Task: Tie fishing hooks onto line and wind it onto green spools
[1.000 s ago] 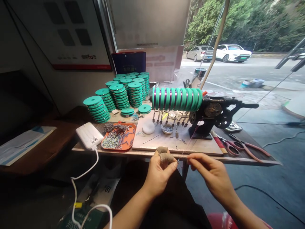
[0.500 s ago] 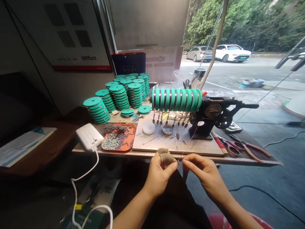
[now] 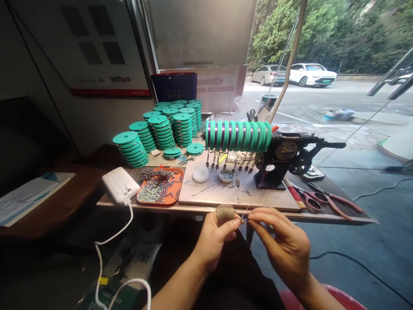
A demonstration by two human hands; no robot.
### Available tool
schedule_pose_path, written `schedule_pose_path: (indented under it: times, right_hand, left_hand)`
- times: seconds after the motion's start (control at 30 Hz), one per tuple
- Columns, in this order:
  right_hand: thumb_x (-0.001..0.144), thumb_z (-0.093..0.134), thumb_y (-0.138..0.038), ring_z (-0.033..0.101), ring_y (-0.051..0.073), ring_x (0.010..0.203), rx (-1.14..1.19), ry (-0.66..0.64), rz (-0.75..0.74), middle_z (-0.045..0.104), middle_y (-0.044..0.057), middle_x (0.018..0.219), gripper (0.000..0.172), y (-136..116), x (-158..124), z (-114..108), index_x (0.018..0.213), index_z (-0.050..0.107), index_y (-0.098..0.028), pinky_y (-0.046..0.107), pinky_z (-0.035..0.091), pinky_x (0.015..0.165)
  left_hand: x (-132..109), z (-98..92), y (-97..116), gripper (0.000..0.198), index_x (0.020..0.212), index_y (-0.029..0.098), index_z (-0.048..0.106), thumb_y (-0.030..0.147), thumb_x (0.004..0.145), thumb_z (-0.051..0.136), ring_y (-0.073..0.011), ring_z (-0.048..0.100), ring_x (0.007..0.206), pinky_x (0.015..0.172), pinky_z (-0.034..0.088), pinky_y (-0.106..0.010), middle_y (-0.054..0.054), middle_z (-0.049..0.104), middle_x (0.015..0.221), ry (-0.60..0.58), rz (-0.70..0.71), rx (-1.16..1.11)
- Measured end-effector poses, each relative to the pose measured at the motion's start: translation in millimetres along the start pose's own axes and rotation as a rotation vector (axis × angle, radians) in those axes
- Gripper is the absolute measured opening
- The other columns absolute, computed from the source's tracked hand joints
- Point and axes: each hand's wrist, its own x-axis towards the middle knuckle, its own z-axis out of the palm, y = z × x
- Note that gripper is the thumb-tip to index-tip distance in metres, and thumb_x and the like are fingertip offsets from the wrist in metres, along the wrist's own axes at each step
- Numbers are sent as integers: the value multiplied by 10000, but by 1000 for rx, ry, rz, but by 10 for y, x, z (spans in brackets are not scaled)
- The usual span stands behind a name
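Note:
My left hand [image 3: 214,234], with tan cloth wraps on its fingers, is closed in a pinch at the table's front edge. A tiny bluish piece [image 3: 242,217] shows at its fingertips, too small to name. Just beside it, my right hand [image 3: 282,239] is pinched shut on a thin pinkish line [image 3: 253,202]. That line runs up toward a black hand-cranked winder [image 3: 285,150]. A row of green foam spools [image 3: 238,134] wound with purple line sits on the winder's shaft, and small weights [image 3: 213,165] hang beneath them.
Stacked green spools [image 3: 158,129] stand at the back left. An orange tray [image 3: 176,189] holds small metal parts, left of a bowl of grey beads [image 3: 226,175] and a white round lid [image 3: 200,174]. Scissors [image 3: 312,200] and pliers [image 3: 338,204] lie right. A white power bank [image 3: 119,185] has a cable hanging down.
My right hand has turned, its back raised more and its fingers still pinched. My left hand's wrapped fingers have curled in closer. The view has shifted slightly.

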Motion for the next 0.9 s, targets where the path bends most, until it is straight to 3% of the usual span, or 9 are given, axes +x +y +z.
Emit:
schedule_pose_path:
  times: [0.2,0.4,0.53,0.7,0.9]
  right_hand:
    - [753,590,-65,607,152,734,-26,9,-90,617,23,819,214,153,-120,-14,892,631,-224,260,514,636]
    - [767,580,-70,602,140,735,7,41,-88,598,22,816,170,6,11,99,842,616,-218,253,508,645]
    - [760,592,-84,630,147,717,-109,57,-112,654,13,779,155,-69,133,17,846,602,-212,248,512,667]
    - [786,540,-78,628,149,673,-348,-107,-333,674,36,747,144,-136,213,-142,864,610,-176,254,489,646]
    - [806,503,-89,612,149,652,-409,-150,-350,668,53,735,134,-130,189,-149,831,620,-150,254,471,625]
  left_hand:
    - [-16,20,20,66,666,138,657,160,604,651,-51,389,509,490,299,-167,9,557,615,29,-45,-29]
    - [-17,23,13,98,697,150,658,180,607,681,-66,418,531,495,317,-176,20,548,606,-32,1,12]
    - [-14,51,40,149,674,133,651,237,602,728,-57,405,525,478,301,-168,23,519,604,-20,61,60]
    - [-8,59,32,150,652,132,649,239,595,738,-64,419,545,481,307,-171,18,521,615,1,94,108]
    - [7,32,3,130,654,137,648,224,605,731,-76,439,560,528,351,-189,18,513,624,-9,151,142]
